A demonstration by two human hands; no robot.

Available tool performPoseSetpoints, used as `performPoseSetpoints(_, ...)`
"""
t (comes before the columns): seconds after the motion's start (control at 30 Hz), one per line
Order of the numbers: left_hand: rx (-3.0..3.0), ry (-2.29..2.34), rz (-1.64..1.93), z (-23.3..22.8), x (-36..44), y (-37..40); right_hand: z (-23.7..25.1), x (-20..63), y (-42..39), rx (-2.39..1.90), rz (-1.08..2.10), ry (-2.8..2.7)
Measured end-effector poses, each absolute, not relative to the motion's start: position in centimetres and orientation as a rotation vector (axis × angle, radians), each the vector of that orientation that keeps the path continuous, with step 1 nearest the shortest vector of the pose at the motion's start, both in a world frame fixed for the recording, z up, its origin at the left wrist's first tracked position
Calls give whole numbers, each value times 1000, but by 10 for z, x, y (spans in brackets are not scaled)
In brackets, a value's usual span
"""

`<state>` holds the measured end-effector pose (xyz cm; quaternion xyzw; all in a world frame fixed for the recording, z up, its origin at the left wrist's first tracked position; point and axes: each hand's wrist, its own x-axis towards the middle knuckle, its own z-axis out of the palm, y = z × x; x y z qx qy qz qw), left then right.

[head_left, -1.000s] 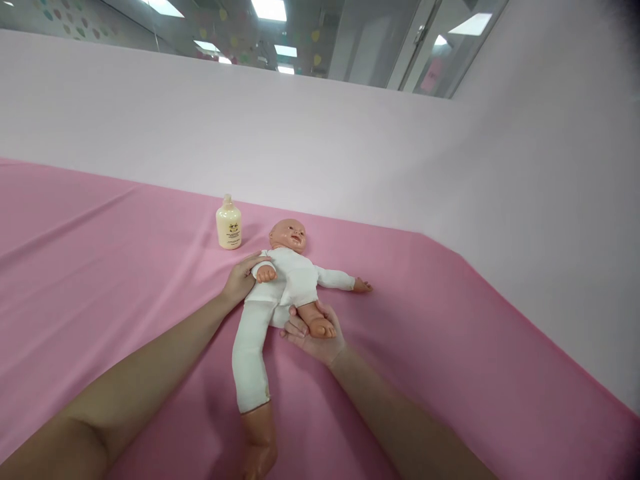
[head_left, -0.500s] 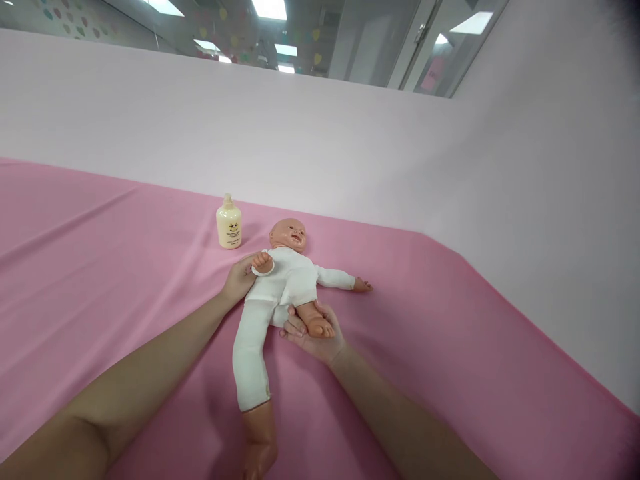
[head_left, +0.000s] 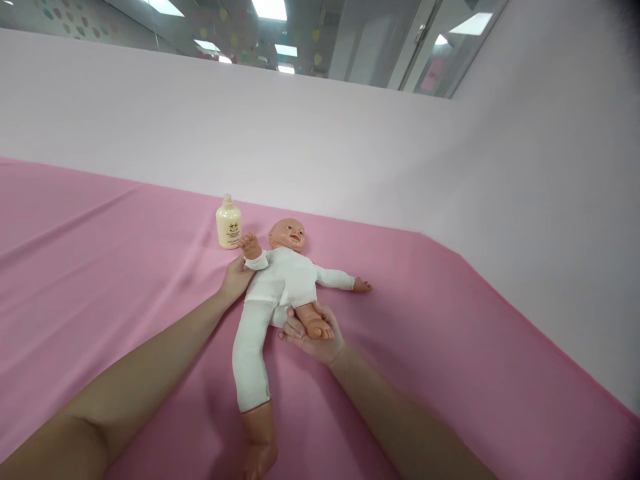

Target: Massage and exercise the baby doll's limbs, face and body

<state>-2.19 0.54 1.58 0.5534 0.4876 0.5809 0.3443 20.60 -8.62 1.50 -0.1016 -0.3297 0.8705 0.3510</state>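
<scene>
A baby doll in a white suit lies on its back on the pink sheet, head toward the wall. My left hand grips the doll's arm on the left side and holds it raised, the small hand pointing up near the bottle. My right hand lies palm up under the doll's bare bent leg and cups its foot. The doll's other leg, in a long white sleeve, stretches toward me. Its other arm lies flat out to the right.
A cream-coloured bottle stands upright on the sheet just left of the doll's head. A pale pink wall runs behind and along the right side. Windows and ceiling lights show above the wall.
My left hand has lifted the doll's arm from across its chest up and out toward the bottle. My right hand stays under the bent leg.
</scene>
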Motion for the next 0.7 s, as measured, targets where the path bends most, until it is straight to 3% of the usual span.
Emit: performPoseSetpoints(0.7,1233,1213,1662,13,-23,14,8,208,-87,-44,2331,-992)
